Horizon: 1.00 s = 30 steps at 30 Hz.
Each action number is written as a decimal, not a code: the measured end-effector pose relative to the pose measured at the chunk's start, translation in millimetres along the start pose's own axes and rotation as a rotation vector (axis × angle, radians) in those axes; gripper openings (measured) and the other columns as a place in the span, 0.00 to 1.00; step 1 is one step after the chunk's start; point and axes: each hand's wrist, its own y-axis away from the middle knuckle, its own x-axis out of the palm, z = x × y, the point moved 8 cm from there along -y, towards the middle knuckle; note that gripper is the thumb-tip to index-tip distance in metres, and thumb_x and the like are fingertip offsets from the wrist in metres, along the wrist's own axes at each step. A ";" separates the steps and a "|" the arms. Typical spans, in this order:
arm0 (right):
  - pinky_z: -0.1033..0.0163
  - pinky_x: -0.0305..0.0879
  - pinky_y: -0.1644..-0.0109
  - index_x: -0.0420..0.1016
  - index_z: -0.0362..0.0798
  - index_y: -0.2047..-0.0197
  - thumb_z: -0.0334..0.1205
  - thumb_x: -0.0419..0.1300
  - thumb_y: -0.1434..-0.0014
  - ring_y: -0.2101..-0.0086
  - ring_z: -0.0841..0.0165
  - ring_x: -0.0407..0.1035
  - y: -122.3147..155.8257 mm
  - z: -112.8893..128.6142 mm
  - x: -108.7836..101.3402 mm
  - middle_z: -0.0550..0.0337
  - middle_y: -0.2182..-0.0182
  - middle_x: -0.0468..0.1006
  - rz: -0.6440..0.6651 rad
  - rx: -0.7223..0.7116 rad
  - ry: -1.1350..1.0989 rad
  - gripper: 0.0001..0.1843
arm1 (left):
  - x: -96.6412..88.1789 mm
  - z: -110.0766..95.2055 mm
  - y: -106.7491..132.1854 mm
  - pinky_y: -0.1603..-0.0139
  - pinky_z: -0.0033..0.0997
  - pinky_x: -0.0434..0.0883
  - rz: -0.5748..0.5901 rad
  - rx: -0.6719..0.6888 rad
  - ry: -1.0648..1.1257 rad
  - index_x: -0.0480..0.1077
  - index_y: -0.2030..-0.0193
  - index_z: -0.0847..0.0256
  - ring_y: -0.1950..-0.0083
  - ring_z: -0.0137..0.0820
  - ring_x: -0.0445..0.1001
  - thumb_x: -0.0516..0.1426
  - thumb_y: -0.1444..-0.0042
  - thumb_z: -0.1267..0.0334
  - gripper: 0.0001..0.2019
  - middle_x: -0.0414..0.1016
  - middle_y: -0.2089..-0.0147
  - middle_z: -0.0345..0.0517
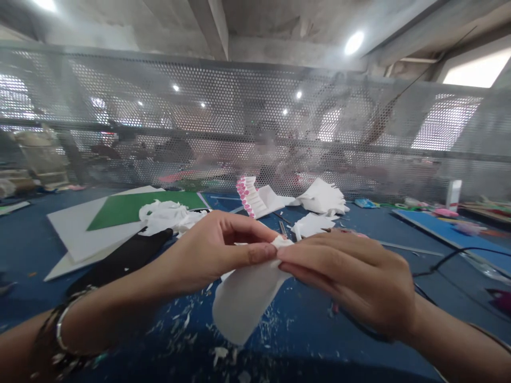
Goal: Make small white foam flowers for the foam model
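Between the left hand point(209, 244) and the right hand point(359, 271): a limp white piece point(243, 306), its upper end bunched at the fingertips, its rounded lower end hanging over the blue tabletop point(311, 346).
Left hand: thumb and forefinger pinched narrow on the bunched end.
Right hand: fingers laid together, tips closed on that same end from the other side.
Left wrist: dark and silvery bracelets point(59, 331).
Tabletop below: small white shreds point(186, 321), strewn about.
Left of the hands: a crumpled white heap point(167, 215) overlapping a green sheet point(123, 210), white sheets point(72, 229) under the green, and a black strip point(120, 263) slanting nearby.
Beyond the hands: a white piece with a pink edge point(249, 197), and right of it a frilled white bundle point(321, 197).
Far right: a blue board point(447, 231) and a black cable point(449, 259).
Behind everything: a perforated metal screen point(223, 101).
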 end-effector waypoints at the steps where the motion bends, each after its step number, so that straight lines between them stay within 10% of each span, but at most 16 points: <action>1: 0.71 0.66 0.67 0.72 0.48 0.64 0.36 0.53 0.44 0.71 0.75 0.70 0.0 0.9 0.2 0.64 0.75 0.76 0.004 -0.010 -0.002 0.07 | 0.9 -0.2 0.1 0.72 0.09 0.65 0.008 -0.003 0.010 0.75 0.72 0.54 0.71 0.18 0.71 0.59 0.54 0.64 0.03 0.77 0.72 0.32; 30: 0.78 0.61 0.76 0.63 0.52 0.70 0.36 0.56 0.46 0.80 0.82 0.67 -6.2 -14.3 -4.2 0.73 0.77 0.76 -0.027 0.252 -0.081 0.03 | 3.9 -25.2 5.3 0.70 0.18 0.68 -0.142 0.279 -0.304 0.74 0.67 0.61 0.67 0.25 0.72 0.57 0.52 0.67 0.06 0.77 0.69 0.39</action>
